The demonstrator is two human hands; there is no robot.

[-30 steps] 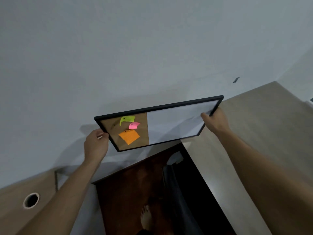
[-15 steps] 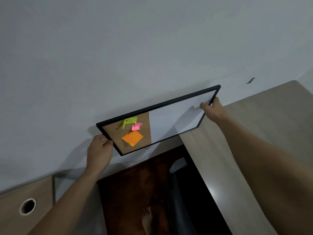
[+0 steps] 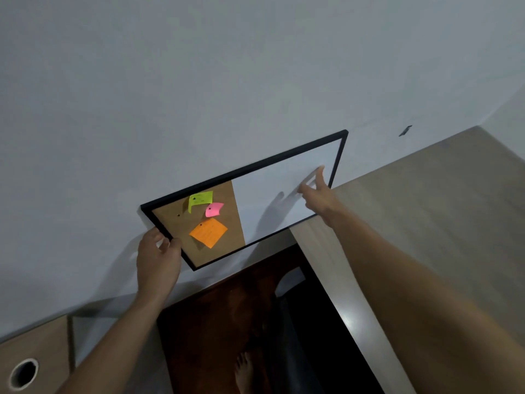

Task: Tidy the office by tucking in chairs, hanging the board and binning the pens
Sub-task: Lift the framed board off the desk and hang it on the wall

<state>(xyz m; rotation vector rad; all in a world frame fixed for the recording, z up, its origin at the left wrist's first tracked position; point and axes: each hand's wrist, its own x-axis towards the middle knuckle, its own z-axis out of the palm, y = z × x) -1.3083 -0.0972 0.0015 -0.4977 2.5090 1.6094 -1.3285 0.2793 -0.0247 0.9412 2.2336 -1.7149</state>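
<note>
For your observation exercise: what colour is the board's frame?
Black frame, seen clearest in the head view.

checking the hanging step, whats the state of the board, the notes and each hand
board: flat against the wall, tilted
notes: three, pinned on the cork half
left hand: gripping the board's left edge
right hand: open, fingers on the white half

A plain pale grey wall [image 3: 199, 81] fills the upper view, bearing a small dark mark [image 3: 405, 130] at the right. A light wood-grain desk top [image 3: 426, 211] runs along the right. At lower left, a second light wooden surface [image 3: 42, 345] has a round cable hole [image 3: 23, 373]. Between them lies dark reddish-brown floor [image 3: 216, 322].
</note>
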